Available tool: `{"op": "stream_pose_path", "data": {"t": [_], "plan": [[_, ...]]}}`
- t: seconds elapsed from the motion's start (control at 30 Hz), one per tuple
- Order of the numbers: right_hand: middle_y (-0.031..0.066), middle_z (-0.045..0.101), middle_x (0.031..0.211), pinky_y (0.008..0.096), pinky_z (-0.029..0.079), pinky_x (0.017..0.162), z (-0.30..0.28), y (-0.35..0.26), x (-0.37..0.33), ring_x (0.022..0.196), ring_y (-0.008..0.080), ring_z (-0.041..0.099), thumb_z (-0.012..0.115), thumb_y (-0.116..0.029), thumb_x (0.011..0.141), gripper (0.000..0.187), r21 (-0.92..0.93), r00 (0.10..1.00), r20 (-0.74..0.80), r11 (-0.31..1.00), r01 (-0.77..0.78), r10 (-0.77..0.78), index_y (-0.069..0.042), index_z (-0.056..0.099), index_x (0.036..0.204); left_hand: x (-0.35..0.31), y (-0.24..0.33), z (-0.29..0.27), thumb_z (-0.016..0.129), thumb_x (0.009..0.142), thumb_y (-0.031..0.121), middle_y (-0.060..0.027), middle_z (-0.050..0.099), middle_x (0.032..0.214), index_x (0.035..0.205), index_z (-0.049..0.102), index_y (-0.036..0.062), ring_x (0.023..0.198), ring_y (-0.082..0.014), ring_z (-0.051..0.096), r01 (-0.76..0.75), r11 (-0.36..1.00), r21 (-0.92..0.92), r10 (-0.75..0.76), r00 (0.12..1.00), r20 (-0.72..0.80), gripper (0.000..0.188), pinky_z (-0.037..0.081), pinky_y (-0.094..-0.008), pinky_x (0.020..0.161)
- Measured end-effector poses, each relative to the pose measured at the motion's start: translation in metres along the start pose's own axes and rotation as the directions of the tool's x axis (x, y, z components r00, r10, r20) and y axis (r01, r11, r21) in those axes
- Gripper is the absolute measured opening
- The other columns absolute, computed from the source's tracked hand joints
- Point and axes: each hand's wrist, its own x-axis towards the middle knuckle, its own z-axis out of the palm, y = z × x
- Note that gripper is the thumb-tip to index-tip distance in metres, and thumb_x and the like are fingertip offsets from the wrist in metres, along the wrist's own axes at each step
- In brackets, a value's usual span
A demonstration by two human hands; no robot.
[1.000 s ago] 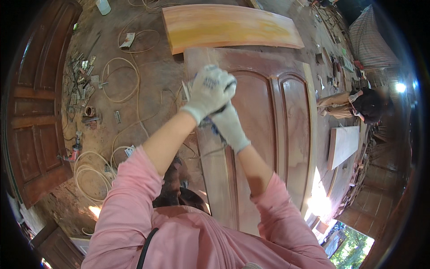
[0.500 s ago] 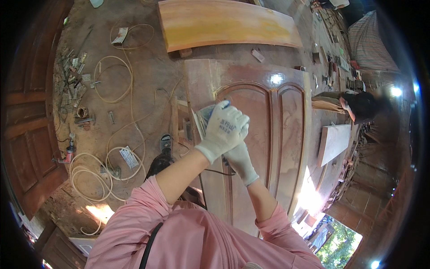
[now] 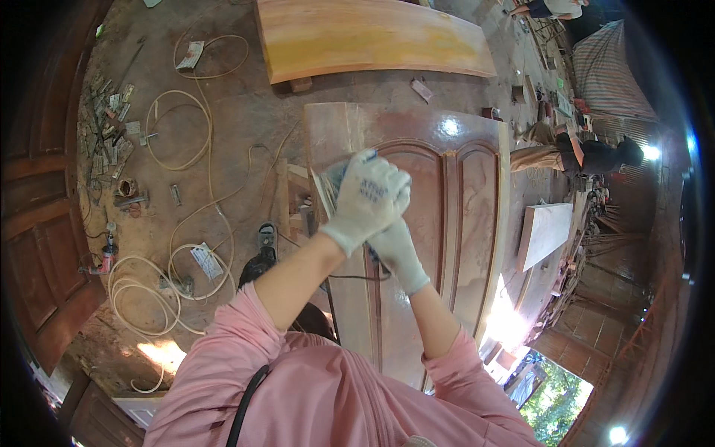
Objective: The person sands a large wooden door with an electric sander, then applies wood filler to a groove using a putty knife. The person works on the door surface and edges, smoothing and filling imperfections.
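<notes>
My left hand, in a whitish knit glove with blue print, is closed over the front of a corded power sander. Little of this tool shows: a bluish part peeks out beside the knuckles. Just behind and to the right, my right hand, gloved alike, is closed on the rear of the same tool; its fingers are mostly hidden. A black cord trails out below the hands. Under them lies a brown wooden door with arched panels and raised moulding; the tool is over its left edge.
Beyond the door lies a yellowish wooden panel. Coiled pale hoses and wood scraps lie on the floor at left. Another dark door stands far left. A person is at the right, near a pale board.
Both hands and the tool stay close together near the door's left edge, with only a slight shift. The view has moved a little. The person at right has changed posture.
</notes>
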Motion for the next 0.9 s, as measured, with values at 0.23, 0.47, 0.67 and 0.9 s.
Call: {"op": "stream_pose_path", "data": {"t": [0.23,0.47,0.67,0.9], "plan": [[0.0246,0.073,0.115,0.0463,0.054,0.093,-0.002,-0.033,0.177,0.111,0.0426,0.068,0.079,-0.031,0.085,0.054,-0.075,0.942,-0.087,0.945,0.319,-0.325,0.0,0.063,0.126,0.128,-0.089,-0.01,0.062,0.09,0.032,-0.0099,0.075,0.091,0.09,0.075,0.0139,0.093,-0.0311,0.069,-0.073,0.958,0.276,0.103,0.99,-0.094,0.023,0.048,-0.0446,0.096],[0.0167,0.074,0.109,0.0384,0.054,0.082,0.009,-0.038,0.172,0.096,0.0279,0.068,0.083,-0.027,0.084,0.052,0.086,0.962,-0.138,0.965,0.247,-0.234,0.002,0.064,0.123,0.129,-0.093,-0.013,0.06,0.091,0.032,-0.0088,0.076,0.087,0.088,0.078,0.0164,0.09,-0.0275,0.07,-0.089,0.936,0.341,0.101,0.995,-0.017,0.024,0.048,-0.0432,0.092],[0.0105,0.073,0.092,0.0368,0.053,0.067,0.019,0.03,0.044,0.073,0.0204,0.065,0.074,-0.02,0.091,0.042,0.036,0.967,-0.163,0.979,0.203,-0.194,0.0,0.062,0.125,0.024,-0.015,0.005,0.067,0.087,0.026,-0.0067,0.074,0.086,0.086,0.074,0.0152,0.09,-0.0265,0.068,-0.132,0.974,0.182,0.134,0.991,0.004,0.013,0.044,-0.0455,0.101],[0.0216,0.069,0.124,0.0424,0.05,0.1,0.024,0.13,-0.144,0.116,0.0365,0.066,0.073,-0.02,0.094,0.049,-0.007,0.998,-0.034,0.998,0.057,-0.057,0.0,0.059,0.136,-0.126,0.095,0.03,0.068,0.085,0.027,-0.0041,0.064,0.082,0.089,0.068,0.0158,0.089,-0.023,0.064,-0.141,0.989,0.048,0.129,0.971,0.2,0.012,0.042,-0.046,0.106]]}}
